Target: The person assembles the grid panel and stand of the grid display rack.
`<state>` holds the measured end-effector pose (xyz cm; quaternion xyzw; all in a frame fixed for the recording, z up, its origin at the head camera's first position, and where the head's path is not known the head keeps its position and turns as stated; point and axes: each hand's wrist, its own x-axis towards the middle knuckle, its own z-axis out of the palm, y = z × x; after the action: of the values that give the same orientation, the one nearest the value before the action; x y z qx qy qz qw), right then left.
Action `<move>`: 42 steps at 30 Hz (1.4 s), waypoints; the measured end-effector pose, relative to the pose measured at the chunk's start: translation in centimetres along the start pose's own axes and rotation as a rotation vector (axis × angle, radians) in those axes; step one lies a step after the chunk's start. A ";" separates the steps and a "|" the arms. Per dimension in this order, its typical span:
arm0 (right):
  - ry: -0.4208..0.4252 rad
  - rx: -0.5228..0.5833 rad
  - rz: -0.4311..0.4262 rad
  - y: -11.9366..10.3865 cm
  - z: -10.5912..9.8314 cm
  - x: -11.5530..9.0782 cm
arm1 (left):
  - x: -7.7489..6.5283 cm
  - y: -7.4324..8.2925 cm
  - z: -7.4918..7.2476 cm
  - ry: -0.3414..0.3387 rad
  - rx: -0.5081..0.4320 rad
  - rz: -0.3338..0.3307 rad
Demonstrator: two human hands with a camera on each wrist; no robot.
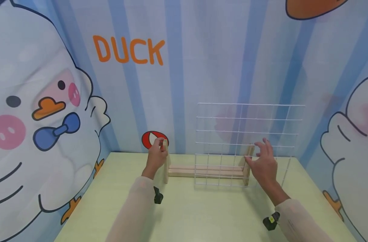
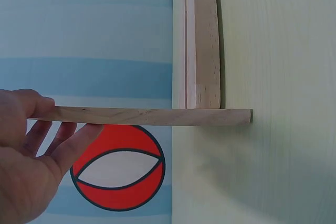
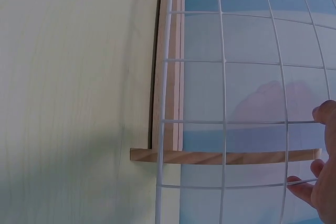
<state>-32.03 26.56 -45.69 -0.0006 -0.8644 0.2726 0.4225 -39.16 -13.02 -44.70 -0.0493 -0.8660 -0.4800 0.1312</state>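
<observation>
In front of me lies a pale green tabletop [image 1: 196,215] with a faint wood grain, running back to a light blue backdrop with darker blue vertical stripes [image 1: 184,67]. Orange capital letters spelling DUCK [image 1: 128,51] sit high on it. To my left is a big white cartoon duck with pink cheeks and a blue bow tie [image 1: 36,127]; part of another white duck figure [image 1: 353,141] shows at the right edge. Low on the backdrop, just above the table's far edge, is a red and white round emblem [image 2: 118,167].
</observation>
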 end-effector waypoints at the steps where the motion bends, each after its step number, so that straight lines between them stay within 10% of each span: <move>1: 0.002 0.002 -0.001 0.0 0.0 0.0 | 0.0 0.1 0.2 0.004 0.004 0.004; 28: 0.008 -0.041 -0.034 -0.7 -0.8 0.4 | -0.5 1.7 2.5 -0.040 -0.024 0.023; 42: 0.032 -0.017 -0.013 -4.3 -2.7 6.1 | -0.1 1.1 2.6 -0.074 -0.066 0.001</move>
<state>-33.03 25.58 -37.89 -0.0030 -0.8597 0.2626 0.4381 -39.26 -10.25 -45.09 -0.0716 -0.8540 -0.5059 0.0976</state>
